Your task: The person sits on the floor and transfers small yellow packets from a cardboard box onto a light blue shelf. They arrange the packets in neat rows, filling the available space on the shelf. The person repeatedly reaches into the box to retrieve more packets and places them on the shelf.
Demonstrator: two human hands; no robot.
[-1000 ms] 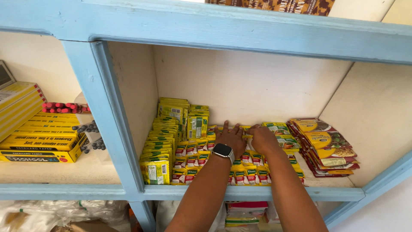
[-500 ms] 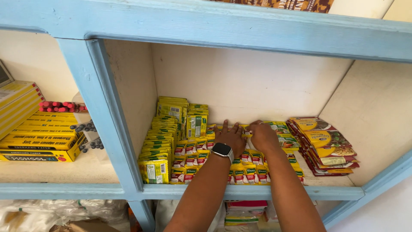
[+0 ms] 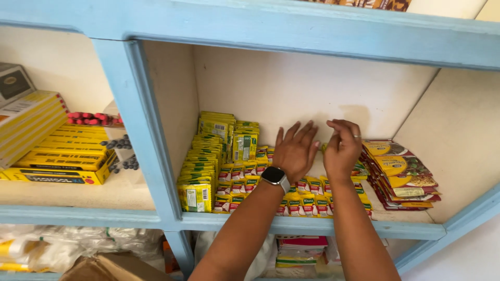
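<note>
The left hand (image 3: 295, 151), a dark watch on its wrist, hovers with fingers spread, its grip empty, above the rows of small yellow seasoning sachets (image 3: 245, 179) on the pale blue wooden shelf (image 3: 307, 225). Beside it, the right hand (image 3: 341, 150) curls loosely, holding nothing visible. Bare wall behind leaves room; red-brown flat packets (image 3: 403, 177) crowd the right edge.

Sachet rows (image 3: 245, 179) on shelf (image 3: 312, 225), larger packets (image 3: 403, 177) right, pencil boxes (image 3: 62, 156) left
</note>
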